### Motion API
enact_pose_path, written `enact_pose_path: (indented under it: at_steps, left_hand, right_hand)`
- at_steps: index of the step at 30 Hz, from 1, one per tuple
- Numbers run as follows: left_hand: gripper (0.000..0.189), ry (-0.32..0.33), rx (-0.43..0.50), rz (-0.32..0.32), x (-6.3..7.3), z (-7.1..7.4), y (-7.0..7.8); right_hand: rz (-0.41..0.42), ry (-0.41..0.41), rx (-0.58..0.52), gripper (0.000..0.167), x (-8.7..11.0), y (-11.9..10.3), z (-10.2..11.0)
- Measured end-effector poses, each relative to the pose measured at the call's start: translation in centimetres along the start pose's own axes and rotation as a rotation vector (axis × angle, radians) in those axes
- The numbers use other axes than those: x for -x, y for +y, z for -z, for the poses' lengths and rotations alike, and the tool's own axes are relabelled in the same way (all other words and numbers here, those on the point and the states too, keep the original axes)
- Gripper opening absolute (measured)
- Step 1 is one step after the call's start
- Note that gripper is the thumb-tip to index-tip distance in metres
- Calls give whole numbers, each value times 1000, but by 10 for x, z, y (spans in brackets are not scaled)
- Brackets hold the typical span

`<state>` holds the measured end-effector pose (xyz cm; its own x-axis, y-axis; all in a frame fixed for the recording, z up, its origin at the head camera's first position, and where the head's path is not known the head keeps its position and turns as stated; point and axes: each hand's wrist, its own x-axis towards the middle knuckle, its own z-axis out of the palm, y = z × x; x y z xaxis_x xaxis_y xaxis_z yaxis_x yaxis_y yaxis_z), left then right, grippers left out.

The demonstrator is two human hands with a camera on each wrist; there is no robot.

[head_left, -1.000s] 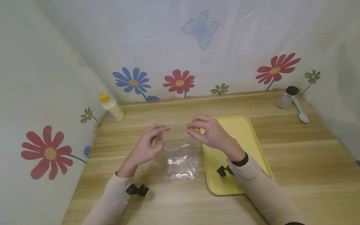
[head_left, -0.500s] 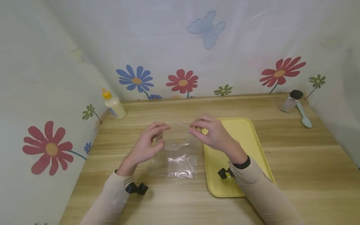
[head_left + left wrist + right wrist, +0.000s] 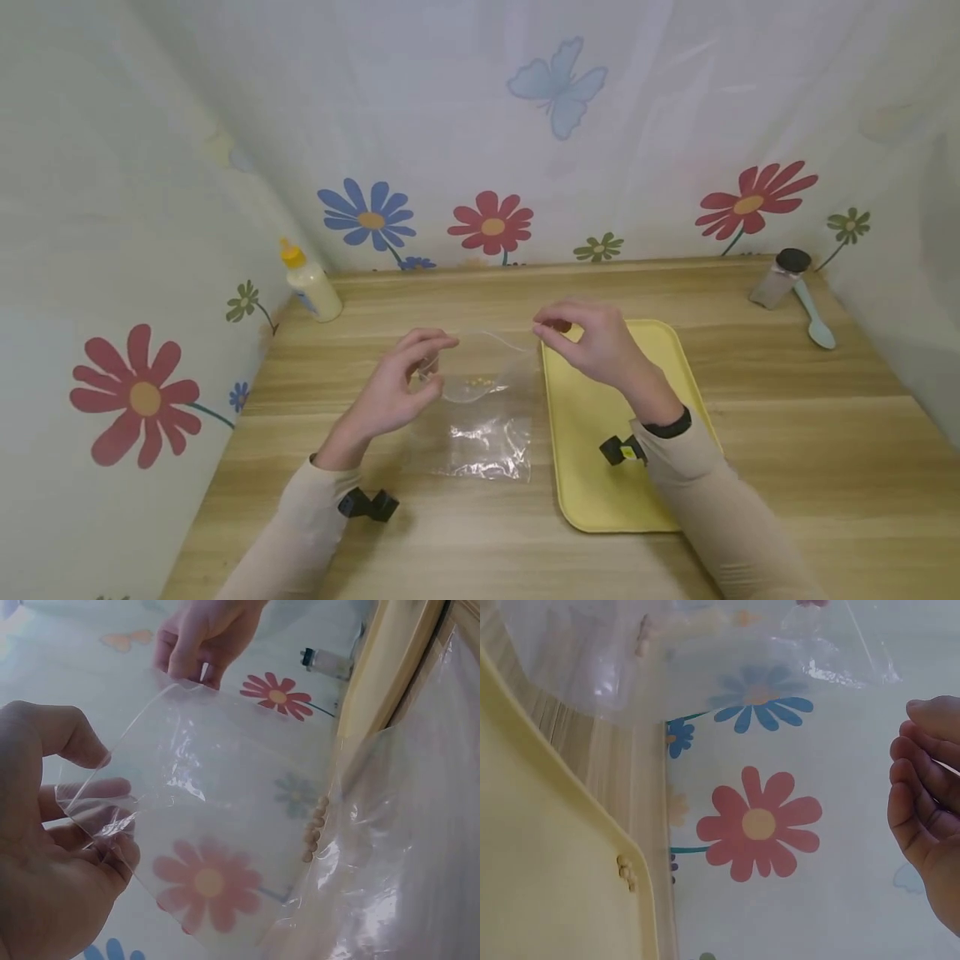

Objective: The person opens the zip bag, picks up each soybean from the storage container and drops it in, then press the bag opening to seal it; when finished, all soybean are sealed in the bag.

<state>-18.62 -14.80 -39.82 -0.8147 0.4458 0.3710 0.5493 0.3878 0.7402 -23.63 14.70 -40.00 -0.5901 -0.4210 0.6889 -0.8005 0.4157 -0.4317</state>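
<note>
My left hand pinches a clear bag, right hand released, fingers curved, as only the right wrist view shows pellets in the far-left corner of the tray.

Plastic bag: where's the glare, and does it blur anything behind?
Head view: bright streaks low on the plastic bag; left wrist view: white glints, red flower behind it softened; right wrist view: glints near the top, blue flower partly hazed.

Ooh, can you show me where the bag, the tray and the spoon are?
Bag (image 3: 476, 421): head view, on its see-through middle.
Tray (image 3: 581, 408): head view, on its bare yellow bottom.
Spoon (image 3: 812, 313): head view, on its handle.
</note>
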Motion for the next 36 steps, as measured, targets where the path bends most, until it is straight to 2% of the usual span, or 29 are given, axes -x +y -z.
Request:
enact_pose_path:
  at_steps: [4, 9, 14, 19, 30, 36]
  left_hand:
    - [54, 13, -21, 11, 2, -2, -18]
    - [56, 25, -29, -5, 4, 1, -26]
    - [54, 27, -23, -32, 4, 2, -27]
    - [53, 28, -42, -50, 3, 2, -29]
    - [53, 29, -39, -42, 4, 0, -28]
    - [54, 34, -25, -37, 4, -1, -27]
  right_hand:
    - [-29, -52, 51, 11, -2, 9, 4]
    - [-40, -99, 90, 10, -6, 20, 7]
    - [-53, -141, 117, 11, -6, 31, 6]
    - [-100, -204, 143, 11, -2, 43, 3]
    - [-212, -362, 176, 18, -2, 62, -5]
    - [-240, -400, 185, 18, -2, 73, -8]
